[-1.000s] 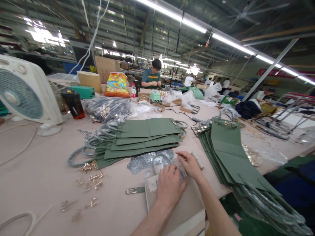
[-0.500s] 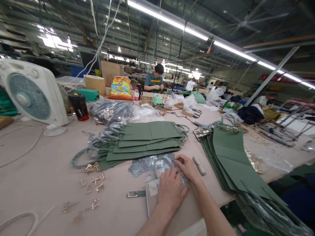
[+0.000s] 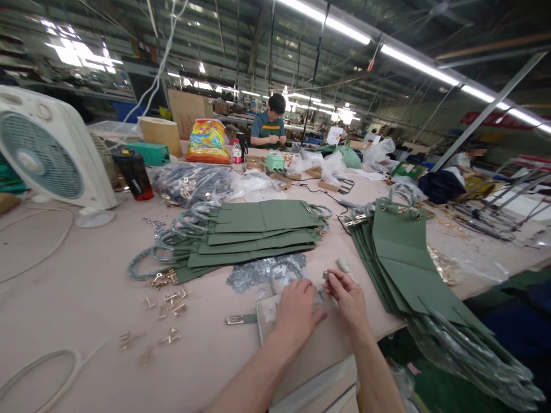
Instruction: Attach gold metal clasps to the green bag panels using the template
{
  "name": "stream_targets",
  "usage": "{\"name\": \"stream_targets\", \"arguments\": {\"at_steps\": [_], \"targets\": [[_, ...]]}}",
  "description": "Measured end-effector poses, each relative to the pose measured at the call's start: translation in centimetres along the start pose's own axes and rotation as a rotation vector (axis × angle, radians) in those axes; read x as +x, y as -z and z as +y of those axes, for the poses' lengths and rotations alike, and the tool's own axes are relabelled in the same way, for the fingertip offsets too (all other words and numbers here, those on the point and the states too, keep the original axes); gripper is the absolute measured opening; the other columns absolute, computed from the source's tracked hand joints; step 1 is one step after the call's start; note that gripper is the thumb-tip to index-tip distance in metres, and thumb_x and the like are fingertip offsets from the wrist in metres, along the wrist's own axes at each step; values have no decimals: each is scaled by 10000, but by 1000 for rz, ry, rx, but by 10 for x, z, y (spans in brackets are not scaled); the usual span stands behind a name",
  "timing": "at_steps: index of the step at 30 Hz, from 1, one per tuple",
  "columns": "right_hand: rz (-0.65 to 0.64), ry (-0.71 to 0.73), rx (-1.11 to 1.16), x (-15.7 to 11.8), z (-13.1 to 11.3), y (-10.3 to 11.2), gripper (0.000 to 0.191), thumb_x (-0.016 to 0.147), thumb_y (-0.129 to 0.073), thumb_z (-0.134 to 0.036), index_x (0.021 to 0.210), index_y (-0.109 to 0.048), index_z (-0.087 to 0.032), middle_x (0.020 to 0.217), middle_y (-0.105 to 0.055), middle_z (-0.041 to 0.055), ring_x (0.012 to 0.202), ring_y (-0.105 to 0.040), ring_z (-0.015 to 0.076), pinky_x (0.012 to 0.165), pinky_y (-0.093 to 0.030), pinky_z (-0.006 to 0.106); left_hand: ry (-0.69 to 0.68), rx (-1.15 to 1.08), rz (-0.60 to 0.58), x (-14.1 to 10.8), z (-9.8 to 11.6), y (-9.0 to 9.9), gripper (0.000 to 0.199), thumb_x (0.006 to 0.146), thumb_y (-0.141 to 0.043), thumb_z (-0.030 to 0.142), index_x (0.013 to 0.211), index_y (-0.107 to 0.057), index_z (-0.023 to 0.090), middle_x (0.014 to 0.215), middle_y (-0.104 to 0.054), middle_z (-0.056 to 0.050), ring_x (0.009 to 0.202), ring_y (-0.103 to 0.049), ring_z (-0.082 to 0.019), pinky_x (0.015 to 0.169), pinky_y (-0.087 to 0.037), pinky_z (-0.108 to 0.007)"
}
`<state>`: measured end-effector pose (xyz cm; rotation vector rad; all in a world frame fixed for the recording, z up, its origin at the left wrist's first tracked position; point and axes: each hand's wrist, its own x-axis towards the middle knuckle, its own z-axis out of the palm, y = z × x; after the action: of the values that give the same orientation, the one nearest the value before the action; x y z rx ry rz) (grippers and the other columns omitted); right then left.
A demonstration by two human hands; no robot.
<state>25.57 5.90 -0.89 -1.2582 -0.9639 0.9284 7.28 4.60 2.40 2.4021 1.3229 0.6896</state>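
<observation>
My left hand (image 3: 297, 308) rests on a pale flat panel (image 3: 266, 330) near the table's front edge, fingers bent over it. A green strap with a metal buckle (image 3: 235, 319) sticks out to the panel's left. Just right of it, my right hand (image 3: 346, 295) pinches a small metal plate (image 3: 326, 276) between thumb and fingertips. Behind both hands lies a pile of small metal plates (image 3: 249, 274) on clear plastic. Beside the right hand is a small beige roll (image 3: 345, 268). What lies under my left palm is hidden.
Green bag panels with wrapped handles (image 3: 258, 238) are stacked behind; more green panels (image 3: 400, 258) hang over the right edge. Gold fittings (image 3: 174, 304) lie at left. A white fan (image 3: 47, 149) and dark bottle (image 3: 134, 175) stand back left. A person (image 3: 269, 127) sits across the table.
My right hand has moved from the pile of metal plates to the right, now with a small plate in its fingertips. My left hand stays on the panel. The view has shifted slightly.
</observation>
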Motion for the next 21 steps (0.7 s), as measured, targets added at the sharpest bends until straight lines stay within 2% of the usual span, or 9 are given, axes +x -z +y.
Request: {"name": "stream_targets", "arguments": {"at_steps": [3, 7, 9, 12, 14, 16, 18, 21], "targets": [[62, -3, 10, -12, 7, 2, 481, 819, -818, -550, 1113, -743, -177, 829, -737, 57, 712, -653, 186, 667, -545, 317, -60, 59, -58, -4, -5, 17, 526, 838, -835, 414, 1261, -621, 184, 1313, -649, -88, 1223, -576, -278, 1044, -496, -422], [141, 17, 34, -16, 10, 1, 537, 777, -848, -555, 1128, -739, -164, 828, -747, 56, 698, -660, 179, 659, -548, 311, -13, 161, -43, -21, -14, 39, 419, 851, -827, 399, 1173, -648, 199, 1278, -674, -91, 1192, -600, -304, 987, -518, -460], [147, 31, 23, -17, 9, 0, 533, 778, -847, -551, 1133, -742, -167, 821, -750, 52, 694, -661, 174, 661, -546, 305, 4, 125, 0, -32, -23, 43, 355, 859, -822, 388, 1134, -675, 220, 1255, -691, -73, 1199, -598, -302, 1003, -510, -464], [111, 63, -51, -21, 3, -2, 450, 845, -796, -540, 1114, -742, -182, 817, -754, 48, 695, -661, 174, 687, -547, 311, 19, 12, 89, -47, -36, 38, 346, 864, -821, 381, 1166, -705, 258, 1267, -707, -50, 1216, -597, -290, 1039, -498, -473], [44, 97, -129, -26, -4, -3, 377, 898, -752, -517, 1101, -733, -200, 839, -756, 48, 726, -667, 186, 730, -550, 326, 18, -55, 142, -51, -44, 31, 362, 855, -831, 379, 1180, -723, 266, 1278, -712, -52, 1224, -600, -289, 1043, -503, -476], [-80, 138, -206, -32, -15, -5, 302, 943, -708, -490, 1082, -727, -222, 900, -760, 55, 804, -681, 205, 796, -551, 346, 5, -101, 178, -52, -49, 25, 369, 838, -846, 373, 1174, -741, 261, 1268, -720, -60, 1219, -607, -290, 1043, -512, -478], [-253, 192, -283, -36, -27, -9, 241, 975, -668, -462, 1041, -731, -239, 1051, -754, 78, 980, -685, 237, 917, -534, 380, -5, -122, 199, -51, -51, 22, 378, 821, -860, 364, 1166, -752, 253, 1252, -726, -67, 1204, -616, -292, 1055, -513, -487], [-481, 252, -422, -38, -42, -16, 202, 993, -640, -423, 974, -738, -247, 1322, -661, 98, 1274, -579, 275, 1113, -425, 436, -10, -131, 209, -50, -50, 23, 370, 822, -851, 340, 1166, -757, 241, 1235, -727, -71, 1195, -618, -291, 1082, -503, -500]]}}
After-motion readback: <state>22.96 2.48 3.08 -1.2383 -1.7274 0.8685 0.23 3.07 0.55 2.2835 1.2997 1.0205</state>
